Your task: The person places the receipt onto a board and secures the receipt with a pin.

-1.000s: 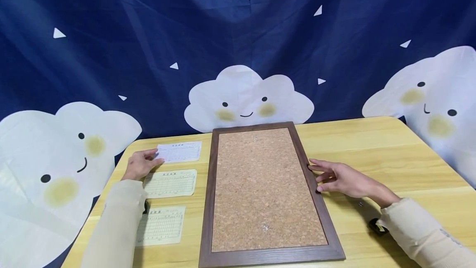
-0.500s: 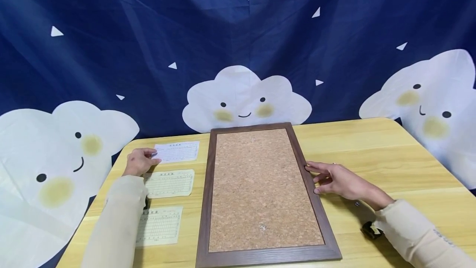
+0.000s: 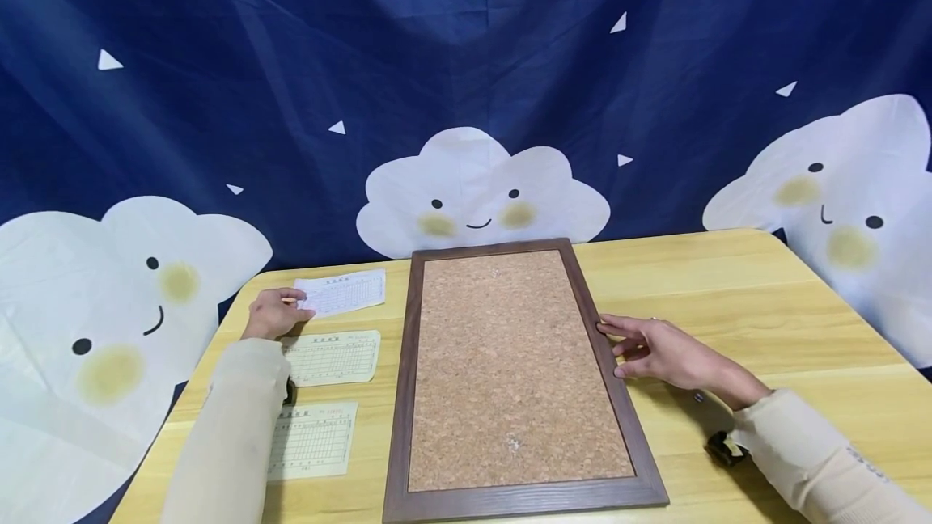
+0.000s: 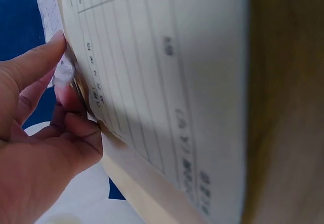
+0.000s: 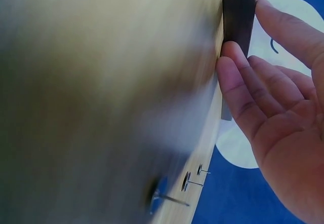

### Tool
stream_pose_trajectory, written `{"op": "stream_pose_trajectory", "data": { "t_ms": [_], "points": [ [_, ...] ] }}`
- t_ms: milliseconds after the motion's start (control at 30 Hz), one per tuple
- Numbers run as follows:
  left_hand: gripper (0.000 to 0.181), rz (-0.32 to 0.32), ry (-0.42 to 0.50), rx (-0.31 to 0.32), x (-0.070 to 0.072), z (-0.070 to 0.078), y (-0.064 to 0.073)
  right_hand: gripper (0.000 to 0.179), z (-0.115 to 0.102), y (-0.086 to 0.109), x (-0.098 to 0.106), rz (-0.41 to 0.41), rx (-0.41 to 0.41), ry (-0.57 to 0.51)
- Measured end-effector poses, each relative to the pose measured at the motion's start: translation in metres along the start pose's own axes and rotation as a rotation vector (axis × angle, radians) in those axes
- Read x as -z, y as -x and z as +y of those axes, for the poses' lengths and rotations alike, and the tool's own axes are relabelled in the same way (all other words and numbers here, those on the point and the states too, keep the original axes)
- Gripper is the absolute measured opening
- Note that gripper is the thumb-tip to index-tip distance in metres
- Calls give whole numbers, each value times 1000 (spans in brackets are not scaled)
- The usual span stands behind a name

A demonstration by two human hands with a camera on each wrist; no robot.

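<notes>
White slip (image 3: 345,292): upper left of the head view, its left edge pinched by the left hand (image 3: 275,314); I judge so slight a hold could lose the sheet or crease it if the pull is uneven.
Left hand: thumb and fingers nearly together, only thin paper between them as far as I can make out.
Middle slip (image 3: 335,357): mid left, just below the white one; the sleeve (image 3: 233,427) could drag it askew.
Lower slip (image 3: 313,441): lower left, partly hidden by that same sleeve, so I see the same risk.
Corkboard (image 3: 517,370): centre of the head view, inside a brown frame (image 3: 524,500) on the wooden table (image 3: 735,289); a sideways push might slide it.
Right hand (image 3: 670,352): right of centre, fingers loosely extended, tips touching the frame's right side, grasping nothing I can see.
Thumbtacks (image 5: 161,196): three along the bottom of the right wrist view, pins standing off the wood; I worry a lowered wrist gets pricked.
</notes>
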State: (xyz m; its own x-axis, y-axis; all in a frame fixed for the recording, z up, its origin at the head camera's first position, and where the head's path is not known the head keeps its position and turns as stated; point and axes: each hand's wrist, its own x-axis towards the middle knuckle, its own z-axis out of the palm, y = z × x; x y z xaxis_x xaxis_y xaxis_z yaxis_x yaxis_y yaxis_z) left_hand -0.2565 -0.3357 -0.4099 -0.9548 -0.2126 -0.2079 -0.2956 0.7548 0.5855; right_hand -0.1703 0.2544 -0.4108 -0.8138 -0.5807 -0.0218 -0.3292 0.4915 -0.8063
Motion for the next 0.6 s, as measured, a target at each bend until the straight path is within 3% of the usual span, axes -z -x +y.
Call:
{"op": "stream_pose_trajectory", "data": {
  "t_ms": [433,600],
  "points": [
    [44,4,-4,-4,1,2,1,75,-1,-1,0,-1,-4,7],
    [51,-10,101,23,2,0,0,75,-1,0,0,0,-8,4]
  ]
}}
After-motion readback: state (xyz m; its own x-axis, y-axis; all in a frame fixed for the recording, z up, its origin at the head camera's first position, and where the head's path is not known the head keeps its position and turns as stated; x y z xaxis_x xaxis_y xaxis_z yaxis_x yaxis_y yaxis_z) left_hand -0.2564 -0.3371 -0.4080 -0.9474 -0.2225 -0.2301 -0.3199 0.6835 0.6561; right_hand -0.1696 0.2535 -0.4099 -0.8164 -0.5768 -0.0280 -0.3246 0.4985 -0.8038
